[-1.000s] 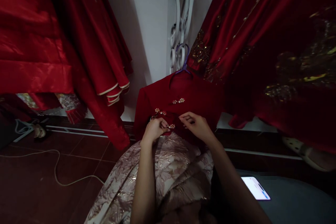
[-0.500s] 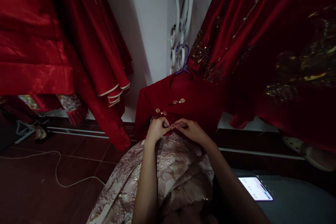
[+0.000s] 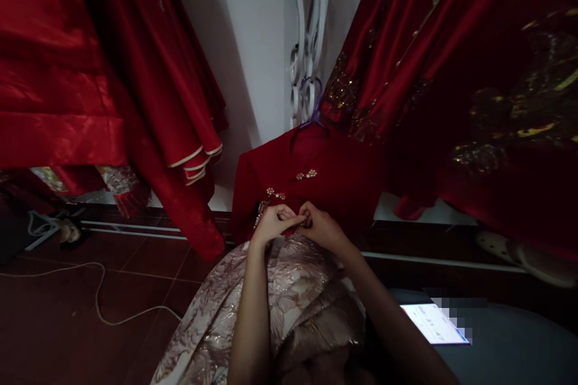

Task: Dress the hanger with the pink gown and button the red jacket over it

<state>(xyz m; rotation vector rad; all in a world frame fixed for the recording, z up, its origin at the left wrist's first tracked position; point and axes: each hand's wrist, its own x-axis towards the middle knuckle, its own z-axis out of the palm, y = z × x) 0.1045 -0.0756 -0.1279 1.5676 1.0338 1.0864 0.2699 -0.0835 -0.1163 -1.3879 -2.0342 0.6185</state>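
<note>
A dark red jacket (image 3: 334, 177) hangs on a purple hanger (image 3: 310, 120) in front of me, above a pale floral brocade skirt (image 3: 298, 301). Two jewelled clasps show on its front: an upper clasp (image 3: 306, 174) and a second clasp (image 3: 275, 195). My left hand (image 3: 271, 222) and my right hand (image 3: 318, 225) meet at a third fastening lower down, fingers pinched together on it. The fastening itself is hidden between my fingertips.
Red satin garments hang at the left (image 3: 58, 72) and embroidered red ones at the right (image 3: 474, 84). A white scrolled metal stand (image 3: 309, 48) rises behind the jacket. A white cable (image 3: 97, 289) lies on the dark tiled floor. A lit phone (image 3: 433, 323) rests on a grey surface.
My right hand has moved left to meet my left hand at the lower clasp. Both hands now pinch together where they were apart a second ago.
</note>
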